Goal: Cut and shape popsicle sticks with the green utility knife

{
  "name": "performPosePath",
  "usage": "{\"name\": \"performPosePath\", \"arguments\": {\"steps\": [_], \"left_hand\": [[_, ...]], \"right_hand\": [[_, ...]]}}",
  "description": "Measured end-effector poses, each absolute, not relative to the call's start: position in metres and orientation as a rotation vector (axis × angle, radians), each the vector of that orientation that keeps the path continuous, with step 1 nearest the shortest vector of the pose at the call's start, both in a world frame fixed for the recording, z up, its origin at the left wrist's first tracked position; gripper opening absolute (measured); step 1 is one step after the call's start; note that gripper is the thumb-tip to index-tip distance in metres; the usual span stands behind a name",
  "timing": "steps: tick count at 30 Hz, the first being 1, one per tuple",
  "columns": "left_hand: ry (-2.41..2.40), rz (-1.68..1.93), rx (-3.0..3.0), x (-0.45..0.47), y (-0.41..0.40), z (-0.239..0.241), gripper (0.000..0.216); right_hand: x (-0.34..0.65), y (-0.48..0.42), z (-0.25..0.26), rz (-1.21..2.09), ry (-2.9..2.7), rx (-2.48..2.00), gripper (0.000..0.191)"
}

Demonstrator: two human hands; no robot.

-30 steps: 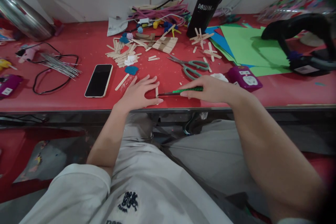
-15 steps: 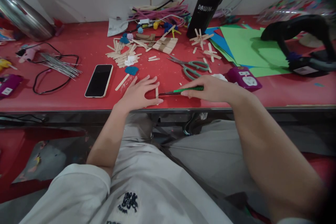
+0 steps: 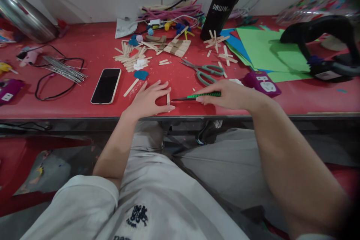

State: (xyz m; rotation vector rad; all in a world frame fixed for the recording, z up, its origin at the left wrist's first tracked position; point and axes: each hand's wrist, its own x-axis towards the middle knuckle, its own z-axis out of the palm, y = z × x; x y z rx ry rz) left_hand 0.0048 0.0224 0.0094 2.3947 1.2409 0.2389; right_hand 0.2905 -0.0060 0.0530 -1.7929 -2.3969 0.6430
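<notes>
My left hand lies on the red table with fingers spread. Its index fingertip and thumb hold down the two ends of a short wooden craft stick, which points away from me. In my right hand is a green craft knife, its dark, thin blade pointing left. The blade tip is close to the right edge of the stick; whether they touch I cannot tell. Grey-handled scissors lie open beyond the knife. Left of my left hand lies another craft stick beside a blue lump.
A phone lies to the left, near a bundle of metal wires. Loose craft sticks are heaped farther back. A black bottle, green paper sheets and a purple box stand or lie to the right.
My right hand and the craft knife have shifted slightly right, drawing the blade tip a little away from the stick. My left hand and the stick stay in place.
</notes>
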Motion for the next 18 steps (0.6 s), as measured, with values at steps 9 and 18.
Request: {"name": "performPosePath", "arguments": {"steps": [9,18], "left_hand": [[1.246,0.229,2.407,0.0057,0.0220,0.0101,0.076],[1.255,0.229,2.397,0.0051,0.0220,0.0107,0.078]], "right_hand": [[0.2848,-0.0062,0.0547,0.626,-2.399,-1.783,0.040],[0.2859,-0.0054,0.0523,0.680,-2.401,-1.751,0.042]]}}
